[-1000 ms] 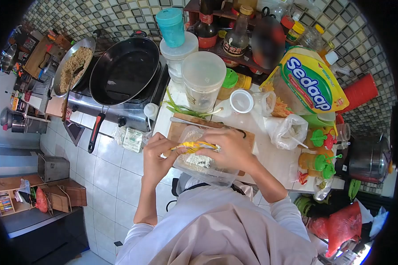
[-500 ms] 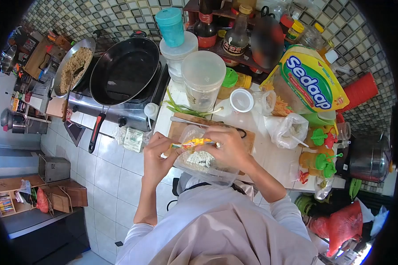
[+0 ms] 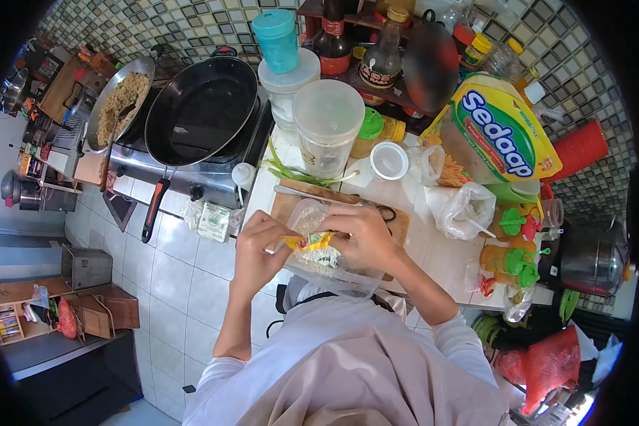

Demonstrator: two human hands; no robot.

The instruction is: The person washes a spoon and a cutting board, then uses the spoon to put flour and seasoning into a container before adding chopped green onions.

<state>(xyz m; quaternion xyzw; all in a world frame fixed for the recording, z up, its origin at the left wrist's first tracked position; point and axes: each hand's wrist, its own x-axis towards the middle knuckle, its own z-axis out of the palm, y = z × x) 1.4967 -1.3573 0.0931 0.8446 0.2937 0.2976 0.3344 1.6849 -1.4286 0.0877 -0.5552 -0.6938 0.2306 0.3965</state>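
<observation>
A small yellow sachet [image 3: 307,243] is stretched between my two hands. My left hand [image 3: 257,247] pinches one end of it, and my right hand [image 3: 366,233] grips the other. Right below lies a clear plastic container [image 3: 355,285] holding pale grains and a heap of white powder [image 3: 326,257]. The container rests partly on a wooden cutting board [image 3: 399,231]. Behind my fingers, a knife [image 3: 288,190] lies along the board's far edge. Black scissor-like handles [image 3: 387,213] show beside my right hand, partly hidden.
A black frying pan [image 3: 202,110] sits on the stove to the left, beside a wok [image 3: 124,106] of brown grains. Spring onions [image 3: 291,170], a lidded tub [image 3: 328,128] and a white cup [image 3: 389,161] stand beyond the board. Several green-lidded jars [image 3: 508,259] are at right.
The sachet has come slightly lower and turned, so more of its yellow side shows. My left hand has shifted a little to the right; both hands keep hold of it.
</observation>
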